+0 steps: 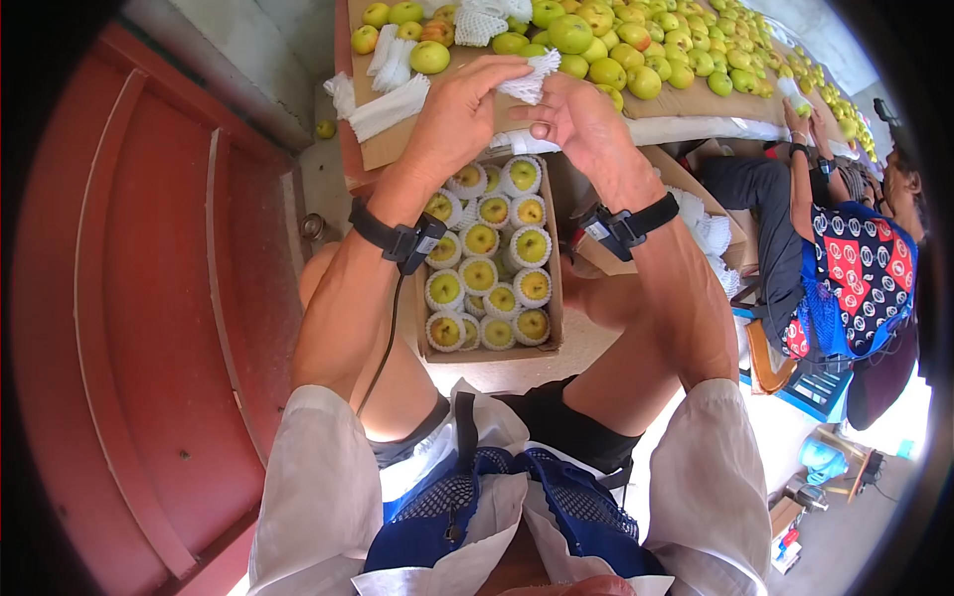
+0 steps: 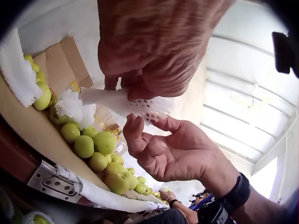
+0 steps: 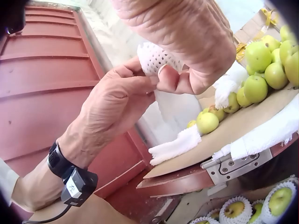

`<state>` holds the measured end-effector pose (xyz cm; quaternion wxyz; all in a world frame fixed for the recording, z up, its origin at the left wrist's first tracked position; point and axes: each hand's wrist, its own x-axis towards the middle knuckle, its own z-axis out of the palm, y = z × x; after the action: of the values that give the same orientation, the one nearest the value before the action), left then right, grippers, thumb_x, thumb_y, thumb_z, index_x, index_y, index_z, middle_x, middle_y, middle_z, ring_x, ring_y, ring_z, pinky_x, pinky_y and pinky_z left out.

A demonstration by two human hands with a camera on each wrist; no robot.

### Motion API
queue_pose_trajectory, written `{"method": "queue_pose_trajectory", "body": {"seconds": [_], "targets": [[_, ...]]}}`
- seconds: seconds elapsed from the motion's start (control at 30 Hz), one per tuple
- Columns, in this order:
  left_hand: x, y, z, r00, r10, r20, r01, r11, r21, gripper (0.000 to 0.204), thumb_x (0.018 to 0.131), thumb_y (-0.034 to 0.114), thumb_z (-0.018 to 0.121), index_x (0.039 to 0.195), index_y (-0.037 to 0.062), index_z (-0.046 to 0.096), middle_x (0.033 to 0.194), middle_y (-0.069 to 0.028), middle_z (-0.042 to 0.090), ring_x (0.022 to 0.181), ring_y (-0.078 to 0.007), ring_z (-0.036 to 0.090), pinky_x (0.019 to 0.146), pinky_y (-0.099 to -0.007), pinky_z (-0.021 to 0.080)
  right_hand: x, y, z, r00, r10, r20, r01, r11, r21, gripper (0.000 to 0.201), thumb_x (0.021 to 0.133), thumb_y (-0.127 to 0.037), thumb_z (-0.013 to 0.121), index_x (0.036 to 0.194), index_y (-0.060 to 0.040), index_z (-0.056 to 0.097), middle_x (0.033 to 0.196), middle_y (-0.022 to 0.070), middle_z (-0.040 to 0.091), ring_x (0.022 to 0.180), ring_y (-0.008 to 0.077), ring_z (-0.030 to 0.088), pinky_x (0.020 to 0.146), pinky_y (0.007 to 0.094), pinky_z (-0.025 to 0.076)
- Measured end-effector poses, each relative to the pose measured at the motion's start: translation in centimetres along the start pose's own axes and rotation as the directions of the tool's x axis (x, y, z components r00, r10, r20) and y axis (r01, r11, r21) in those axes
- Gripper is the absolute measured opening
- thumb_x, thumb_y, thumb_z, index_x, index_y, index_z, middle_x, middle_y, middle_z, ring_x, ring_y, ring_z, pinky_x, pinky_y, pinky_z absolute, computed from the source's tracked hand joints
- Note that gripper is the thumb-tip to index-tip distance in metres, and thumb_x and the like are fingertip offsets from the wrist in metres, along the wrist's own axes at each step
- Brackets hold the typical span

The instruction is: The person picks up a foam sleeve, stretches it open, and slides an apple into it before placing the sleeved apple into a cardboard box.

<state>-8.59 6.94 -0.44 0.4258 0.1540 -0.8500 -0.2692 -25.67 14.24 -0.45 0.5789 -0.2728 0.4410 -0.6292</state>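
While your left hand [image 1: 455,117] pinches the white foam-net sleeve [image 1: 532,79] at upper centre, your right hand [image 1: 594,127] pinches its edge, nearer the heaped round yellow-green apples [image 1: 607,73], upper right of the frame.

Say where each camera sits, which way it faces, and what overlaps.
Head: on the head, facing forward and down over the left hand, right hand, loose apples and carton; forearms and legs show.
Left wrist: faces past both hands, toward the person's right, with ceiling beyond; left hand uppermost.
Right wrist: faces past both hands, toward the red panel on the left; right hand uppermost.
Wrist views share both hands, the foam net and loose apples.
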Motion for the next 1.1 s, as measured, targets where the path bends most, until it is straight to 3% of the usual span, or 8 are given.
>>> {"method": "queue_pose_trajectory", "body": {"seconds": [0.23,0.33,0.43,0.53,0.73,0.9,1.0,1.1], "targets": [[-0.5,0.9,0.0,0.967,-0.239,0.092,0.248,0.964,-0.096,0.042,0.092,0.009,0.061,0.134,0.0041,0.058,0.129,-0.0142,0.064,0.117,-0.0238,0.062,0.100,-0.0337,0.047,-0.1,0.1,0.9,0.951,-0.276,-0.139,0.207,0.903,-0.376,0.027,0.096,-0.014,0.054,0.114,0.0037,0.064,0.092,0.0101,0.072,0.078,0.0231,0.073,0.058,0.0306,0.048],[0.0,1.3,0.3,0.923,-0.359,0.139,0.385,0.854,-0.349,0.044,0.093,0.022,0.066,0.130,-0.0012,0.059,0.123,-0.0154,0.066,0.112,-0.0223,0.063,0.097,-0.0332,0.048,1.2,1.2,0.4,0.829,-0.558,-0.026,0.385,0.605,-0.697,0.024,0.094,-0.014,0.055,0.108,0.0019,0.067,0.087,0.0152,0.073,0.078,0.0264,0.073,0.066,0.0350,0.053],[0.5,2.1,-0.4,0.871,-0.464,0.159,0.487,0.776,-0.401,0.047,0.091,0.028,0.069,0.124,-0.0047,0.062,0.114,-0.0157,0.069,0.105,-0.0193,0.064,0.089,-0.0317,0.050,0.7,1.9,0.8,0.759,-0.650,0.037,0.393,0.414,-0.821,0.023,0.093,-0.014,0.055,0.107,0.0007,0.067,0.088,0.0217,0.071,0.080,0.0325,0.071,0.075,0.0395,0.054],[0.5,0.0,0.3,0.834,-0.542,0.104,0.533,0.743,-0.405,0.038,0.093,0.024,0.067,0.119,-0.0046,0.065,0.104,-0.0108,0.070,0.093,-0.0144,0.063,0.082,-0.0298,0.050,0.1,1.9,1.7,0.758,-0.648,0.077,0.413,0.384,-0.826,0.023,0.093,-0.014,0.057,0.108,0.0002,0.067,0.088,0.0249,0.069,0.082,0.0374,0.069,0.076,0.0402,0.054],[0.4,-0.9,0.7,0.747,-0.661,0.069,0.580,0.599,-0.553,0.030,0.096,0.017,0.066,0.120,-0.0007,0.067,0.103,-0.0028,0.069,0.089,-0.0089,0.061,0.078,-0.0242,0.049,1.2,2.1,1.9,0.909,-0.415,-0.042,0.333,0.783,-0.526,0.030,0.093,-0.019,0.064,0.112,0.0040,0.064,0.097,0.0165,0.071,0.089,0.0235,0.067,0.081,0.0335,0.052],[0.3,-0.3,1.8,0.766,-0.643,0.015,0.572,0.670,-0.473,0.029,0.095,0.014,0.067,0.119,-0.0017,0.067,0.102,-0.0028,0.070,0.089,-0.0084,0.061,0.079,-0.0237,0.049,1.5,2.6,2.0,0.891,-0.436,-0.128,0.315,0.796,-0.518,0.031,0.094,-0.020,0.065,0.112,0.0058,0.063,0.098,0.0107,0.069,0.089,0.0166,0.063,0.079,0.0303,0.051],[0.1,0.0,2.1,0.774,-0.633,0.026,0.529,0.623,-0.577,0.028,0.096,0.017,0.068,0.118,-0.0009,0.068,0.103,-0.0026,0.070,0.089,-0.0095,0.063,0.080,-0.0236,0.050,0.9,2.0,1.7,0.927,-0.330,-0.178,0.251,0.899,-0.358,0.029,0.095,-0.019,0.065,0.112,0.0040,0.063,0.099,0.0090,0.068,0.086,0.0133,0.062,0.074,0.0293,0.050],[0.0,0.1,1.5,0.713,-0.686,0.146,0.561,0.433,-0.706,0.029,0.098,0.023,0.066,0.118,0.0018,0.068,0.108,-0.0026,0.069,0.096,-0.0122,0.064,0.087,-0.0286,0.050,0.1,1.2,1.8,0.964,-0.205,-0.167,0.175,0.968,-0.180,0.025,0.096,-0.019,0.065,0.113,0.0002,0.064,0.101,0.0068,0.068,0.083,0.0115,0.061,0.069,0.0288,0.048]]}}
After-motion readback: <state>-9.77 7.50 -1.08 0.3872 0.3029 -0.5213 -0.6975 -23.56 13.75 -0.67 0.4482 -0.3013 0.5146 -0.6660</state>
